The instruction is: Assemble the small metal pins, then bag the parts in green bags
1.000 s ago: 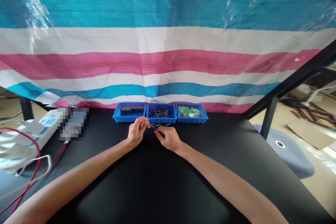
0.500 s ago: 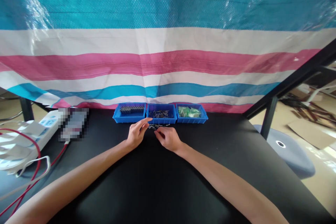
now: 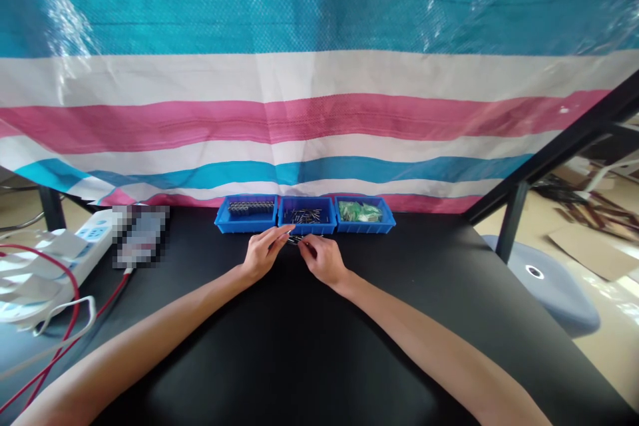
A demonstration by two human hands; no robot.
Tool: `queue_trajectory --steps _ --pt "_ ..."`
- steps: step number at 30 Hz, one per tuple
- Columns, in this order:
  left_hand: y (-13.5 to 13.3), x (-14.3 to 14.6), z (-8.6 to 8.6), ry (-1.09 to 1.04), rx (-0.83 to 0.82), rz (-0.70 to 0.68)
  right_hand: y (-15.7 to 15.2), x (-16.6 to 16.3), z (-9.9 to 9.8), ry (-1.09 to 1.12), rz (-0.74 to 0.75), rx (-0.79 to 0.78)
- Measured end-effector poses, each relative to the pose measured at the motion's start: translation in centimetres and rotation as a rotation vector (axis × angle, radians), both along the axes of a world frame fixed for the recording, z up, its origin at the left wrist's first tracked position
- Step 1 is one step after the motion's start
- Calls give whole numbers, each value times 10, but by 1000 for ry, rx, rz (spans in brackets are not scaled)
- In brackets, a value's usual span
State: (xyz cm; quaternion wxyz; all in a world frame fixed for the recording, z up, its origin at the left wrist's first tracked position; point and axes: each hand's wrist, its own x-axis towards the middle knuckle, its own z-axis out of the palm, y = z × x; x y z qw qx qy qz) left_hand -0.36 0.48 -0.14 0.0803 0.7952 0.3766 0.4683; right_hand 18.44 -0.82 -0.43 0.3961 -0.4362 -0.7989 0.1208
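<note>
My left hand (image 3: 259, 253) is at the front of the blue bins, fingers stretched forward and thumb drawn close to them. A small bright piece shows at its fingertips, too small to make out. Facing it, my right hand (image 3: 323, 259) has thumb and forefinger pinched at a little pile of dark and silvery screws (image 3: 294, 239) on the black table. Just behind the pile stands the middle blue bin (image 3: 307, 229), holding many more loose screws (image 3: 308, 215). The fingers partly hide the pile.
The left blue bin (image 3: 249, 227) has rows of small metal cylinders, and the right blue bin (image 3: 367, 228) has green-and-white packets. At the left lie a power strip (image 3: 90, 239), a blurred-out device (image 3: 142, 236) and red and white cables. A striped sheet (image 3: 319, 120) hangs behind.
My right hand has shifted slightly right and up, its fingertips still at the screws. My left hand has barely moved; a bright piece now shows at its fingertips.
</note>
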Motion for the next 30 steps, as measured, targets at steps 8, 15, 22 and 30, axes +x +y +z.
queue_trajectory --steps 8,15,22,30 --pt "2 0 -7 -60 -48 26 -2 2 4 77 66 4" --pt "3 -1 -8 -38 -41 20 0 1 2 81 101 25" --pt "1 0 -5 -30 -59 -7 1 0 -3 18 140 30" --pt "0 2 4 -44 -140 26 -1 0 3 94 52 26"
